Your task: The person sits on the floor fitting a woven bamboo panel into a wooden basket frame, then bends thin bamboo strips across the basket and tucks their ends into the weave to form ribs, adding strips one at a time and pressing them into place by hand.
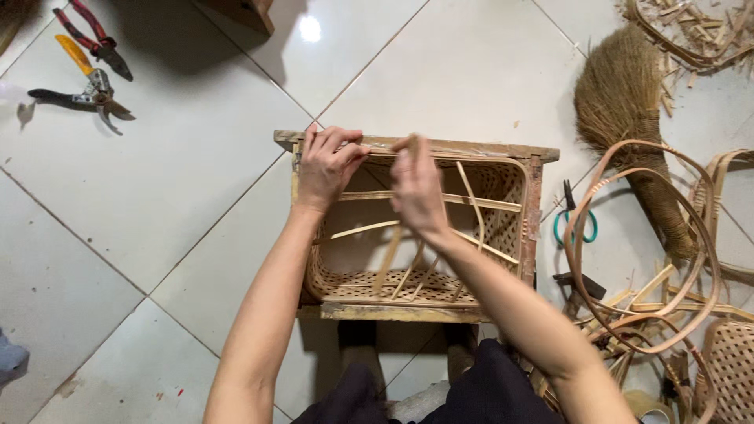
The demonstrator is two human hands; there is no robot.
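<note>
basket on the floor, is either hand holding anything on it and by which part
Both hands work at the woven basket's far top rim. The left hand pinches the rim strip; the right hand pinches a thin cane strip near its upper end.

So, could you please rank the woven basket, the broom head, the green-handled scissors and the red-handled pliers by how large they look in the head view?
1. Woven basket
2. Broom head
3. Red-handled pliers and green-handled scissors: they look alike, so unranked.
</note>
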